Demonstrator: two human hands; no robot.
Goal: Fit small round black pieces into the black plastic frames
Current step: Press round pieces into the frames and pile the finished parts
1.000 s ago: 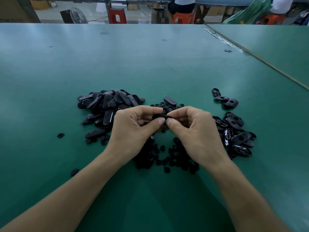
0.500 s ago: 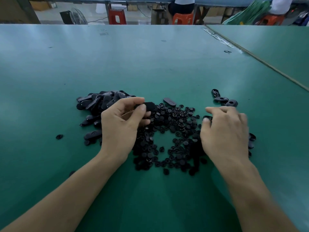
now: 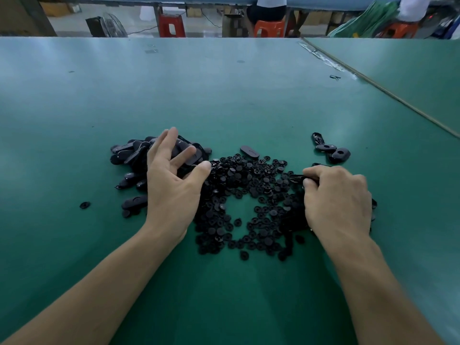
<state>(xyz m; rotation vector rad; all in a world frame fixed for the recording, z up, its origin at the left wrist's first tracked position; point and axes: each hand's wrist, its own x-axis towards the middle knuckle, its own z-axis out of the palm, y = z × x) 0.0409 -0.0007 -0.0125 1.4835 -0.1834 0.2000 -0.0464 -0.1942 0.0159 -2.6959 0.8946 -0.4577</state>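
Plain dark green table top (image 3: pixel 224 100), glossy black oval frames (image 3: pixel 129 155), matt black small round pieces (image 3: pixel 249 185), plain red stool (image 3: pixel 171 26), plain orange stool (image 3: pixel 270 27), black floor fan (image 3: pixel 109 26), white top (image 3: pixel 271 0) on seated person.

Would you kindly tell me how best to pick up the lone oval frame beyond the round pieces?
Probably pinch the lone oval frame across its narrow middle from above: it lies flat, long sides exposed, at the far edge of the round pieces.

Left hand (image 3: pixel 171 185) emptied, opened; right hand (image 3: pixel 336 195) apparently pinches frame (image 3: pixel 296 177).
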